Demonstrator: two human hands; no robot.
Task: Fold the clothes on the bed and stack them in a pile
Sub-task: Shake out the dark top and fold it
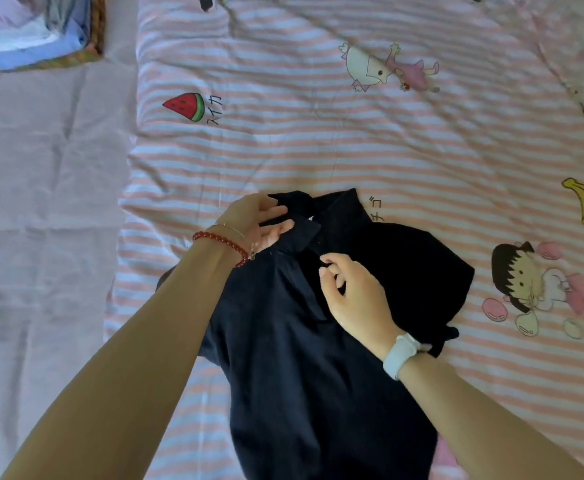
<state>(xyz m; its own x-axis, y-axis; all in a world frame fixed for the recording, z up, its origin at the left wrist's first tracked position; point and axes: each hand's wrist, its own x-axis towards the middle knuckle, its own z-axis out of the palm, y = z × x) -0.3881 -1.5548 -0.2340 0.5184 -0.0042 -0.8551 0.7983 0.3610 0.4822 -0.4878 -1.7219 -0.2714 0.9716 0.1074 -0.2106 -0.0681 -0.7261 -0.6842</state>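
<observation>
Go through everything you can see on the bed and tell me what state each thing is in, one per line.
Dark navy polo shirt: spread on the striped quilt, not yet folded.
Shirt collar: partly lifted, being straightened.
Left hand: holds the collar's left side.
Right hand: fingers curled, pinching the shirt's placket.
Striped cartoon quilt: laid out, wrinkled.
Basket: top left corner, holds pale clothes.

A pink-and-white striped blanket (318,140) printed with cartoon figures and fruit is covering the bed. A plain lilac sheet (41,202) is lying beside it. A woven basket (95,46) is sitting at the far left corner.
</observation>
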